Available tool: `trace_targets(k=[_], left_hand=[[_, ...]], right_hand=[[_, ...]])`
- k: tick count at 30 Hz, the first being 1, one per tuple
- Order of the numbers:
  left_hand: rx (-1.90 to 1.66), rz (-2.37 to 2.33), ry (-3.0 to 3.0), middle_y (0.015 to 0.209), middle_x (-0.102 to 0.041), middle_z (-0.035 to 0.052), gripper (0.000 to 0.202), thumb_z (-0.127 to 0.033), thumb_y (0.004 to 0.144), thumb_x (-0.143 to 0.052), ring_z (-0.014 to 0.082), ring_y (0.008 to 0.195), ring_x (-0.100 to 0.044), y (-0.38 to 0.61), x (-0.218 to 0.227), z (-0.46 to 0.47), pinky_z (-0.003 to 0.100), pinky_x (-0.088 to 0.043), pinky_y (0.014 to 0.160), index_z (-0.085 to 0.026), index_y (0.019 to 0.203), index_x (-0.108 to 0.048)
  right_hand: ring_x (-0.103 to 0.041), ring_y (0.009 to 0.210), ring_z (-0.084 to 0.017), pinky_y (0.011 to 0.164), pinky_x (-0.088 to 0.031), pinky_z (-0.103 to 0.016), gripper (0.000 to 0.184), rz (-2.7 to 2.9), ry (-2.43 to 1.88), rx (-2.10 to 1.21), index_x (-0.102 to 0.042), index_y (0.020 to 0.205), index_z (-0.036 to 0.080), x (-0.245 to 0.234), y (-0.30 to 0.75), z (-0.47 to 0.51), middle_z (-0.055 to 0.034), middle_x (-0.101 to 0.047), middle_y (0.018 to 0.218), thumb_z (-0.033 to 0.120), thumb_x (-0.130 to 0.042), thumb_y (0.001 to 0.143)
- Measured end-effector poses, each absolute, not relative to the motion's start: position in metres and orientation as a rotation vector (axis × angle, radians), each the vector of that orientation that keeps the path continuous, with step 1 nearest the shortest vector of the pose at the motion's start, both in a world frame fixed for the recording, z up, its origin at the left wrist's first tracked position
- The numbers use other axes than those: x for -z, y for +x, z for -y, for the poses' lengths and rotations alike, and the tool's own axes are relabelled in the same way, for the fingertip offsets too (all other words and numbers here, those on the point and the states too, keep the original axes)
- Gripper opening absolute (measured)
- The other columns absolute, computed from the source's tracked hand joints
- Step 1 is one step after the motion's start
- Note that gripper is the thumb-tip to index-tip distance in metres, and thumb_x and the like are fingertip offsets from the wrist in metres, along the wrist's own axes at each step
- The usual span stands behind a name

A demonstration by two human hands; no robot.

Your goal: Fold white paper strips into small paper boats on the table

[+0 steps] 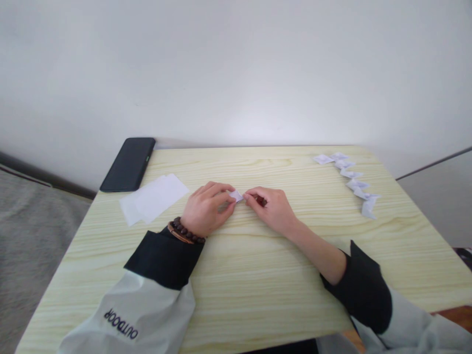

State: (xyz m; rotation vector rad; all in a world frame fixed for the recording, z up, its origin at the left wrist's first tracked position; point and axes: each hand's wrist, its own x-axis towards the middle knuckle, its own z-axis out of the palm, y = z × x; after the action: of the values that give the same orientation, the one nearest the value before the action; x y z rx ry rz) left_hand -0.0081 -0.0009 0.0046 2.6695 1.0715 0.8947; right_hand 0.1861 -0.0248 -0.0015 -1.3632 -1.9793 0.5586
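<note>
Between my two hands, just above the middle of the table, is a small folded piece of white paper (237, 196). My left hand (209, 207) pinches its left side between thumb and fingers, which hide part of it. At the paper's right corner, the thumb and forefinger of my right hand (272, 208) are pressed together on the tip. Several folded white paper pieces (357, 184) lie in a slanting row at the right. Left of my left hand rest flat white paper sheets (153, 197), overlapping one another.
A black phone (128, 164) lies at the far left corner of the light wood-grain table (236, 295). A white wall (236, 73) rises right behind the table's back edge. Grey fabric (33, 236) shows beyond the left edge.
</note>
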Motion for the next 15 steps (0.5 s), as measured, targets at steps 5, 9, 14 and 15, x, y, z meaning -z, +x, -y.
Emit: trace_targets(k=[5, 9, 14, 15], left_hand=[[-0.917, -1.063, 2.591, 0.099, -0.069, 0.0063, 0.021, -0.025, 0.081, -0.059, 0.0193, 0.093, -0.062, -0.0117, -0.0031, -0.002, 0.034, -0.051, 0.084, -0.018, 0.101, -0.064], [-0.912, -1.117, 2.556, 0.093, -0.069, 0.0067, 0.021, -0.03, 0.081, -0.06, 0.0201, 0.089, -0.062, -0.0142, -0.0033, -0.0041, 0.034, -0.051, 0.08, -0.017, 0.098, -0.063], [-0.973, -1.153, 2.505, 0.081, -0.068, 0.0036, 0.016, -0.031, 0.085, -0.056, 0.0164, 0.076, -0.063, -0.0158, -0.0025, -0.0056, 0.028, -0.051, 0.07, -0.018, 0.086, -0.066], [-0.98, -1.153, 2.501, 0.08, -0.069, 0.0033, 0.016, -0.032, 0.085, -0.056, 0.016, 0.075, -0.063, -0.0161, -0.002, -0.0059, 0.027, -0.051, 0.069, -0.019, 0.085, -0.066]], right_hand=[[-0.061, 0.065, -0.013, 0.061, -0.044, -0.022, 0.021, 1.972, -1.363, -0.516, -0.066, 0.088, 0.02, 0.0027, 0.1884, 0.0246, -0.0008, -0.069, 0.077, 0.03, -0.048, 0.09], [-0.061, 0.067, -0.013, 0.063, -0.045, -0.023, 0.02, 1.981, -1.378, -0.438, -0.066, 0.09, 0.02, 0.0028, 0.1923, 0.0235, -0.0022, -0.07, 0.084, 0.028, -0.048, 0.09], [-0.061, 0.066, -0.013, 0.062, -0.045, -0.024, 0.019, 1.973, -1.405, -0.421, -0.066, 0.09, 0.021, 0.0028, 0.1934, 0.023, -0.0019, -0.07, 0.084, 0.028, -0.048, 0.09], [-0.061, 0.066, -0.013, 0.062, -0.045, -0.024, 0.019, 1.968, -1.408, -0.422, -0.066, 0.09, 0.021, 0.0027, 0.193, 0.0232, -0.0018, -0.07, 0.084, 0.028, -0.049, 0.089]])
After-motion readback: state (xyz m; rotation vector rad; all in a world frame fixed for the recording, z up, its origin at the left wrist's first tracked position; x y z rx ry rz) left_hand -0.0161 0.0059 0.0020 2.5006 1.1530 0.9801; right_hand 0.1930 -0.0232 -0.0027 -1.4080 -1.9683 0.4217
